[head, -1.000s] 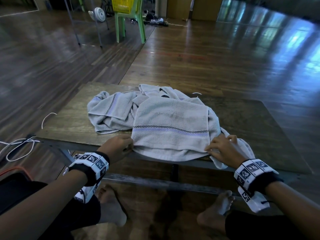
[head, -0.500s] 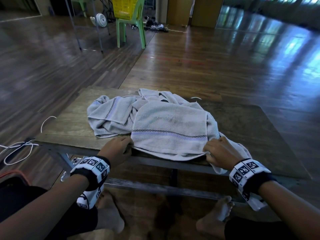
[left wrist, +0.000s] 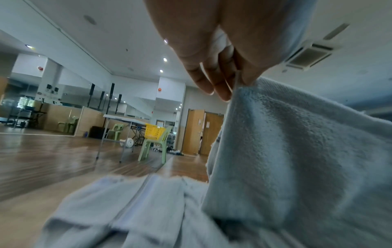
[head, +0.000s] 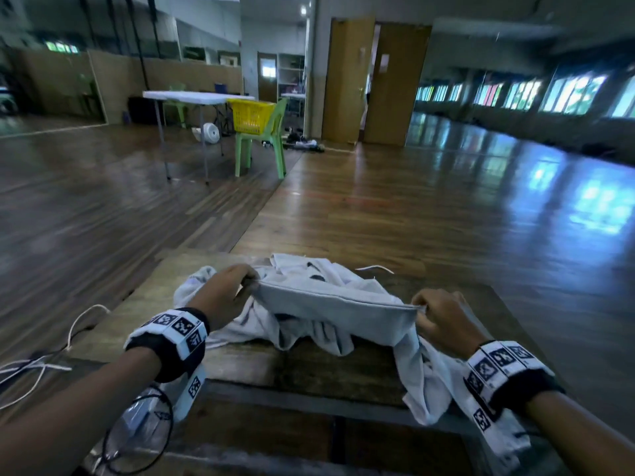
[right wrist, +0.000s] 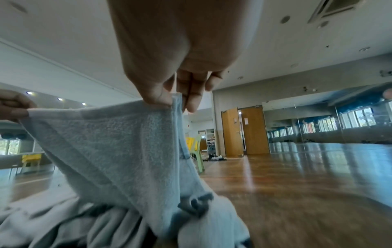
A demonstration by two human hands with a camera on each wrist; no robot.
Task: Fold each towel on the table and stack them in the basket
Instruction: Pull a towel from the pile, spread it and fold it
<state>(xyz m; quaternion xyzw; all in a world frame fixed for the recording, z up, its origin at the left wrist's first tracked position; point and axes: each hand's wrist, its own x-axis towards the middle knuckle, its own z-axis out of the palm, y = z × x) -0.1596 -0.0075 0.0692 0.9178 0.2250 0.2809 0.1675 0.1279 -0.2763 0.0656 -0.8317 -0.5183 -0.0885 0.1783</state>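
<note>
The towel (head: 330, 314) at lower centre is pale grey. Upper centre, a yellow basket (head: 252, 115) sits on a light green chair (head: 264, 146). Black-and-white checked bands (head: 178, 329) wrap both wrists.

Black wristbands (head: 171, 352) bearing white square-coded marker tags.

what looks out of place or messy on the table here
The towels lie in a crumpled heap, and one end hangs over the near edge of the table. The yellow basket sits far off on a green chair.
</note>
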